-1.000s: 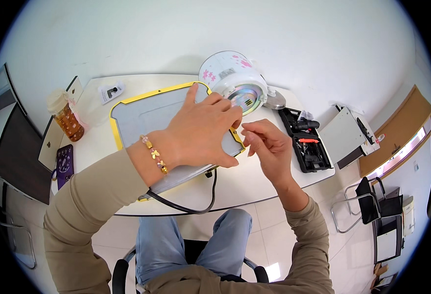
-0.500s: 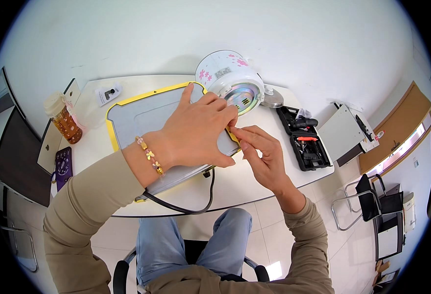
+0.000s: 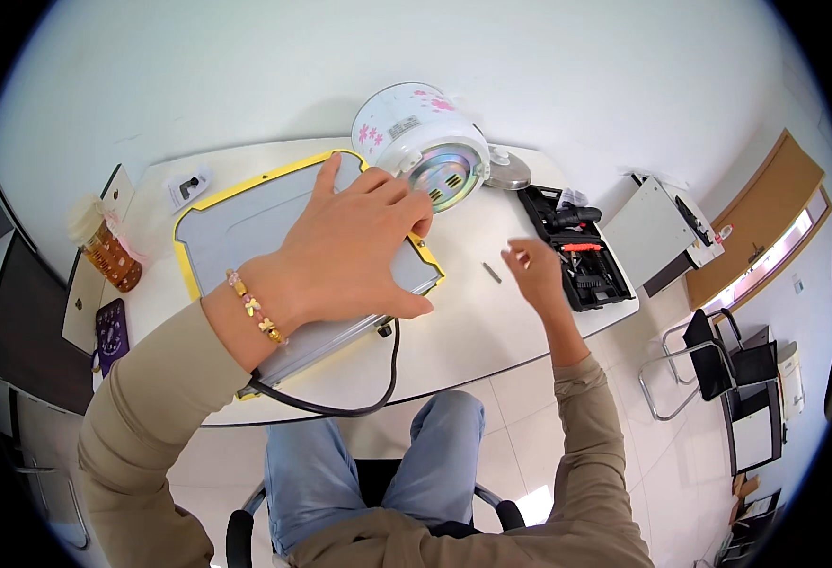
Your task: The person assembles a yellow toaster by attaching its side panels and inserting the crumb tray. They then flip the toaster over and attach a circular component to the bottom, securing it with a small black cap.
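Note:
A flat grey casing (image 3: 246, 213) with a yellow rim lies on the table, a black cable (image 3: 378, 402) looping from its near side. Across its right part rests my left hand (image 3: 345, 246), thumb and index finger spread wide and the other fingers bent near the casing's right edge. My right hand (image 3: 536, 272) is over the table, right of the casing, its fingers curled in; whether something small is between them is hidden. Between that hand and the casing, a small thin metal bit (image 3: 492, 273) lies on the tabletop.
A white rice cooker (image 3: 416, 137) with pink flowers lies on its side behind the casing, next to a metal lid (image 3: 507, 170). An open black tool case (image 3: 582, 251) is at the right. A bottle (image 3: 108, 251), purple pouch (image 3: 111, 331) and small packet (image 3: 189, 187) are at the left.
My right hand has left the casing's right corner and moved right toward the tool case. The metal bit now shows on the table. My left hand stays on the casing.

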A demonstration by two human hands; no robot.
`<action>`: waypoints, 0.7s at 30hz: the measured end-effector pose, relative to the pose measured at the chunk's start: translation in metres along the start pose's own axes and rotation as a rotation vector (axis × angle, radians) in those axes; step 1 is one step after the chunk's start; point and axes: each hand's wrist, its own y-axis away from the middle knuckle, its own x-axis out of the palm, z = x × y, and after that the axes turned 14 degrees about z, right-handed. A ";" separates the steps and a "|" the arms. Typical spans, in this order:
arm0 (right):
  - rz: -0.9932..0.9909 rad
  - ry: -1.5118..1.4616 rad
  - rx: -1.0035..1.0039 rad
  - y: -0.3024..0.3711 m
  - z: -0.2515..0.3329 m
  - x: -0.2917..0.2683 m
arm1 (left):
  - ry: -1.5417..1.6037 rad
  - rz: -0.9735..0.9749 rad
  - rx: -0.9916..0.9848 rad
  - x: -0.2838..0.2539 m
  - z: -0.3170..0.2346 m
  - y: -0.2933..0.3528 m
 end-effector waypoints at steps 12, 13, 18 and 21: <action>0.004 0.493 0.031 0.018 -0.031 0.050 | -0.004 -0.025 0.016 0.001 0.003 0.001; 0.001 0.480 0.042 0.016 -0.029 0.049 | -0.003 -0.021 0.013 0.001 0.002 0.001; 0.010 -0.604 0.062 0.012 0.039 0.001 | -0.018 -0.007 -0.006 0.001 0.002 0.003; 0.049 -0.763 -0.154 0.011 0.098 -0.035 | -0.025 -0.015 0.002 0.002 0.003 0.004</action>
